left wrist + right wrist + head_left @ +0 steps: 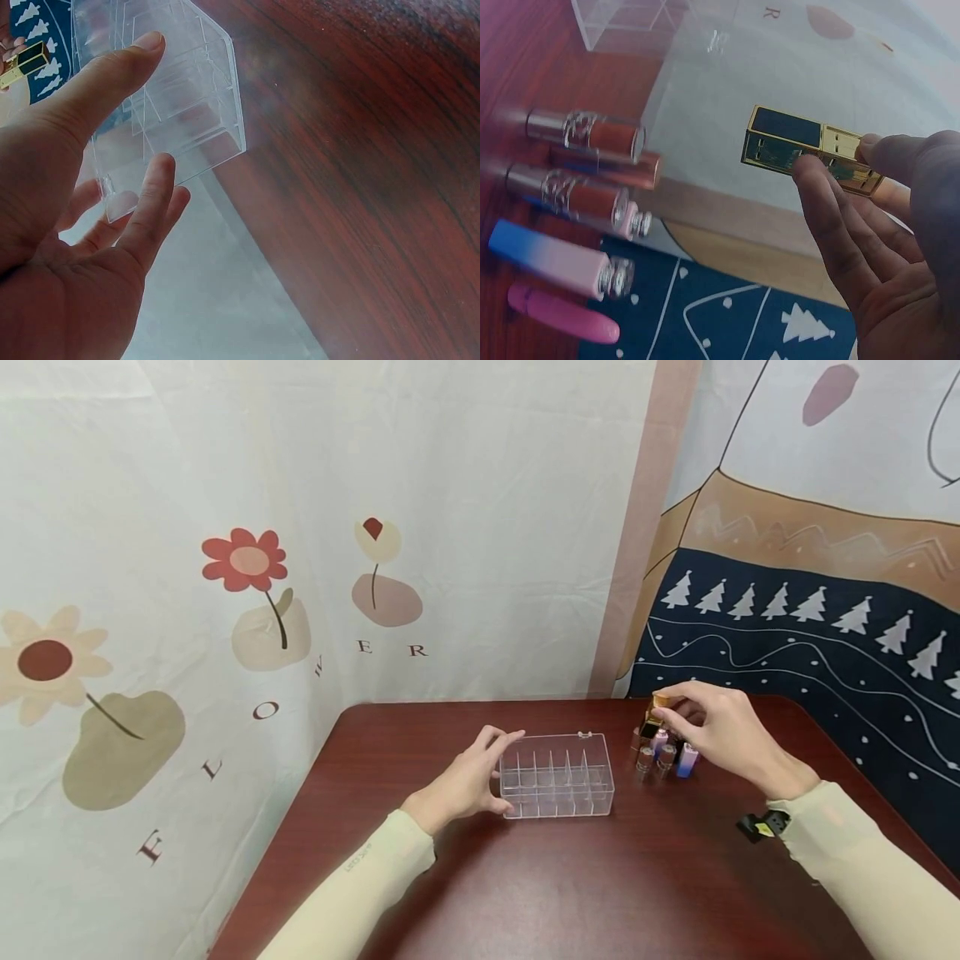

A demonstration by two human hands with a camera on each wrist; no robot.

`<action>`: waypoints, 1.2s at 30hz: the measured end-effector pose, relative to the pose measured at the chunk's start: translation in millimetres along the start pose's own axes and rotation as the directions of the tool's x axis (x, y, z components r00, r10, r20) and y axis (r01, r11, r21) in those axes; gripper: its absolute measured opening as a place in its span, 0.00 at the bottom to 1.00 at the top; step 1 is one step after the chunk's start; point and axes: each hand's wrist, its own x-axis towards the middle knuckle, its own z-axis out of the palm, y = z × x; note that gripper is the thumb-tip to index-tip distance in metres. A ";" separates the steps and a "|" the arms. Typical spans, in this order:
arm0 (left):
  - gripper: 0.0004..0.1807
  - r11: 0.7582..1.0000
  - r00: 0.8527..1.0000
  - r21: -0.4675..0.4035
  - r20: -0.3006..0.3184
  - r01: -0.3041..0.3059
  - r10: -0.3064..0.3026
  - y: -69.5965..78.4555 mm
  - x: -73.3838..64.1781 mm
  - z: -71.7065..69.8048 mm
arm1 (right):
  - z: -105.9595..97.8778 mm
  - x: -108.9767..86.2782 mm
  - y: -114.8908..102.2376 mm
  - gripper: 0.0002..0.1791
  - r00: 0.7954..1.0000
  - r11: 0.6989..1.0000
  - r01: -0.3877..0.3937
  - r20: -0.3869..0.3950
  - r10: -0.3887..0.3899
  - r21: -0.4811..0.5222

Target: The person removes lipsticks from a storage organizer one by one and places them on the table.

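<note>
A clear plastic organizer box (558,807) with several divided compartments sits near the middle of the table. My left hand (461,781) holds its left end, with the thumb (112,79) on one side and fingers on the other. The compartments look vacant. Over the group of cosmetics, my right hand (723,727) pinches a gold-and-black lipstick tube (786,139) between thumb and fingers. Below stand lip gloss tubes (604,139) with silvery ends, a blue-to-pink tube (551,259), a pink tube (564,315) and a rose-gold tube (649,169).
The dark red wooden table (570,885) reaches back to a white printed curtain (480,527). A dark blue tree-patterned cloth (795,643) hangs at the right. The cosmetics stand close together to the right of the box.
</note>
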 end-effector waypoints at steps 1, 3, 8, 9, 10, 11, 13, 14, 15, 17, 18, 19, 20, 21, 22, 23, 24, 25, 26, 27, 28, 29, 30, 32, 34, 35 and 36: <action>0.69 1.000 1.000 -0.003 0.001 0.001 -0.001 0.2 0.0 -0.1 | -1.8 -0.5 1.5 0.18 1.000 1.000 0.000 -0.003 0.000 -0.005; 0.69 1.000 1.000 -0.007 0.002 0.000 0.000 0.5 0.1 -0.3 | -5.1 -1.3 4.7 0.18 1.000 1.000 -0.003 -0.009 0.002 -0.017; 0.69 1.000 1.000 0.000 0.000 -0.006 0.006 1.0 0.7 -0.1 | -13.0 -5.2 13.0 0.19 1.000 0.999 -0.021 -0.020 0.021 -0.030; 0.69 1.000 1.000 0.002 0.000 -0.006 0.006 0.9 0.7 0.0 | -14.5 -6.1 14.5 0.19 0.999 0.999 -0.027 -0.022 0.026 -0.031; 0.69 1.000 1.000 0.003 0.000 -0.004 0.004 0.9 0.7 0.2 | -16.0 -7.0 16.0 0.19 0.999 0.999 -0.034 -0.023 0.033 -0.033; 0.69 1.000 1.000 0.004 0.001 -0.002 0.002 0.8 0.8 0.4 | -17.4 -7.9 17.6 0.19 0.999 0.999 -0.040 -0.024 0.039 -0.036; 0.69 1.000 1.000 0.004 0.003 0.003 -0.003 0.7 0.7 0.9 | -20.2 -9.3 20.3 0.19 0.998 0.997 -0.054 -0.029 0.053 -0.047; 0.69 1.000 1.000 0.003 0.004 0.005 -0.005 0.6 0.7 1.0 | -21.3 -10.1 22.5 0.20 0.998 0.997 -0.059 -0.030 0.058 -0.050; 0.69 1.000 1.000 0.002 0.004 0.005 -0.005 0.0 0.7 1.3 | -22.7 -10.8 24.1 0.19 0.997 0.996 -0.065 -0.032 0.063 -0.053; 0.69 1.000 1.000 -0.002 0.010 0.010 -0.010 0.1 0.6 1.3 | -25.2 -12.0 27.4 0.19 0.997 0.995 -0.071 -0.038 0.069 -0.063; 0.69 1.000 1.000 -0.001 0.013 0.011 -0.011 -0.1 0.6 1.3 | -26.5 -12.6 28.9 0.19 0.997 0.995 -0.075 -0.041 0.072 -0.065; 0.69 1.000 1.000 -0.002 0.013 0.010 -0.010 -0.4 0.5 1.4 | -27.7 -13.1 30.3 0.19 0.996 0.995 -0.078 -0.044 0.075 -0.067; 0.69 1.000 1.000 -0.002 0.014 0.010 -0.010 -0.6 0.5 1.5 | -28.9 -13.5 31.7 0.18 0.996 0.994 -0.079 -0.047 0.076 -0.069; 0.69 1.000 1.000 -0.002 0.015 0.011 -0.011 -0.8 0.7 1.6 | -30.3 -13.9 32.5 0.18 0.996 0.994 -0.083 -0.048 0.080 -0.073; 0.69 1.000 1.000 -0.002 0.016 0.014 -0.014 -0.5 0.6 1.5 | -31.4 -14.4 33.8 0.18 0.995 0.993 -0.087 -0.049 0.084 -0.076; 0.69 1.000 1.000 -0.002 0.013 0.013 -0.013 -0.8 0.7 1.8 | -32.3 -15.1 35.4 0.18 0.995 0.993 -0.094 -0.048 0.090 -0.077; 0.69 1.000 1.000 -0.002 0.011 0.013 -0.013 -1.0 0.8 2.1 | -33.4 -15.8 36.8 0.18 0.994 0.992 -0.101 -0.046 0.098 -0.079; 0.69 1.000 1.000 -0.003 0.010 0.014 -0.014 -1.2 0.7 2.2 | -34.1 -16.5 38.5 0.17 0.994 0.991 -0.108 -0.043 0.105 -0.081; 0.69 1.000 1.000 -0.004 0.012 0.017 -0.017 -1.1 0.7 2.0 | -34.8 -17.3 40.2 0.17 0.993 0.989 -0.117 -0.038 0.114 -0.086; 0.69 1.000 1.000 -0.006 0.011 0.017 -0.017 -1.2 0.7 2.0 | -35.6 -18.2 41.9 0.17 0.992 0.988 -0.125 -0.033 0.123 -0.092; 0.69 1.000 1.000 -0.009 0.011 0.018 -0.018 -1.3 0.7 2.1 | -36.3 -18.9 43.4 0.17 0.991 0.987 -0.132 -0.030 0.130 -0.094; 0.69 1.000 1.000 -0.010 0.011 0.018 -0.018 -1.2 0.6 2.0 | -37.1 -19.8 44.9 0.17 0.990 0.986 -0.139 -0.027 0.137 -0.096; 0.69 1.000 1.000 -0.011 0.011 0.019 -0.019 -1.1 0.6 1.8 | -37.9 -20.6 46.2 0.17 0.989 0.984 -0.146 -0.024 0.144 -0.101; 0.70 1.000 1.000 -0.009 0.010 0.020 -0.020 -0.9 0.4 1.5 | -39.7 -22.4 48.5 0.17 0.988 0.982 -0.156 -0.021 0.155 -0.103; 0.70 1.000 1.000 -0.002 0.008 0.020 -0.020 -0.8 0.4 1.5 | -41.9 -24.2 50.2 0.17 0.986 0.981 -0.167 -0.025 0.165 -0.102; 0.70 1.000 1.000 0.002 0.011 0.022 -0.022 -0.6 0.4 1.2 | -42.9 -25.1 51.1 0.16 0.985 0.980 -0.172 -0.026 0.170 -0.104; 0.70 1.000 1.000 0.006 0.013 0.024 -0.024 -0.5 0.4 1.0 | -43.8 -25.8 52.1 0.16 0.985 0.979 -0.173 -0.027 0.171 -0.104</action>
